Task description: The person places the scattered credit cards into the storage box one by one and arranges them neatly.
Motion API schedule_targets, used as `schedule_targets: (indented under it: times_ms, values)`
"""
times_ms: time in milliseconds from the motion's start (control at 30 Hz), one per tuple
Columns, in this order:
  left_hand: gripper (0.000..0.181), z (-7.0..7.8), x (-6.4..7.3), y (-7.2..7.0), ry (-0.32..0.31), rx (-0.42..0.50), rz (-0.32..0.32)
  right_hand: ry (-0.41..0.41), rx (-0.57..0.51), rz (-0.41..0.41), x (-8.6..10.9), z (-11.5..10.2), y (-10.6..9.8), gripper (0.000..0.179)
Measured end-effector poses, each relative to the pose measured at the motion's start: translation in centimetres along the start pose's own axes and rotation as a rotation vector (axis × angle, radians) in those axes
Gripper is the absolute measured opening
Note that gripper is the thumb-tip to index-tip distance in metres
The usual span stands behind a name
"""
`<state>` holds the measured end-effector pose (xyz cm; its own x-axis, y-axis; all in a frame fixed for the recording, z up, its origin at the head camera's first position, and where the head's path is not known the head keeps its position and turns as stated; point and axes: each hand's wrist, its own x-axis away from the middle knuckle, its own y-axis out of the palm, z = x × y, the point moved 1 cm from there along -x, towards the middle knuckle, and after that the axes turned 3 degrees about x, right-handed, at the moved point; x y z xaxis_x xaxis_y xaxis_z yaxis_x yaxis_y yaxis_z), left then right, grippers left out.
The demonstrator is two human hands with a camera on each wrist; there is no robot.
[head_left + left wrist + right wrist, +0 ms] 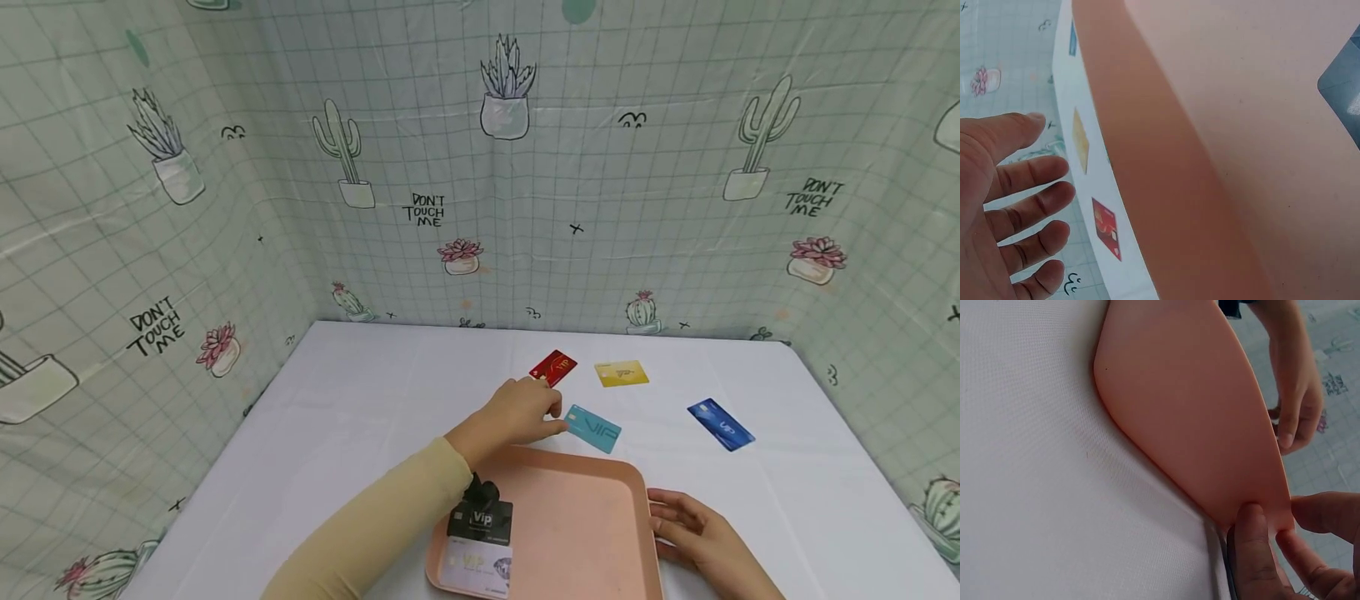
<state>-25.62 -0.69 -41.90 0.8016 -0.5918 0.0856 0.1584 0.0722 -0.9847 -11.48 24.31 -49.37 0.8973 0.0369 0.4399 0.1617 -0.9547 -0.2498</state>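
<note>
My left hand [525, 412] hovers behind the tray's far edge, fingers loosely bent, beside a teal VIP card [594, 428] on the table. In the left wrist view that hand [1016, 206] shows spread fingers with nothing between them. A red VIP card [553, 367] lies just beyond it, partly covered by the fingers. With thumb and fingertips my right hand [697, 533] holds the right rim of a pink tray [577, 533]; the right wrist view shows those fingers [1251, 540] against its side wall. Inside the tray, a black VIP card [491, 525] lies above a white VIP card [476, 567].
A yellow card [622, 373] and a blue VIP card [721, 424] lie farther right on the white table [360, 400]. Grid-patterned cloth [570, 183] printed with potted plants rises behind and at both sides. A black wrist camera [480, 490] hangs over the tray's left part.
</note>
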Motion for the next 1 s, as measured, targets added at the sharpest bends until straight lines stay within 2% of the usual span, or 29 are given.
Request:
schedule_targets:
  times_ms: [100,433,533,767,1000]
  values:
    - [0.027,0.0,-0.3,0.1,-0.002,0.005,-0.006,-0.005,-0.001,-0.004,0.0,0.0,-0.1,0.061]
    - [0.024,-0.4,-2.0,0.8,-0.021,0.108,-0.064,0.001,0.007,0.005,-0.2,-0.1,0.0,0.057]
    - [0.025,-0.2,-2.4,1.0,-0.033,0.113,-0.072,-0.004,-0.003,-0.007,-0.2,0.0,0.0,0.059]
    - [0.038,0.4,-3.0,1.3,-0.080,0.115,-0.100,-0.043,-0.020,-0.101,-0.1,0.5,-0.5,0.069]
    - [0.040,0.2,-3.6,1.6,-0.097,0.104,-0.101,-0.037,-0.022,-0.088,-0.2,0.4,-0.5,0.069]
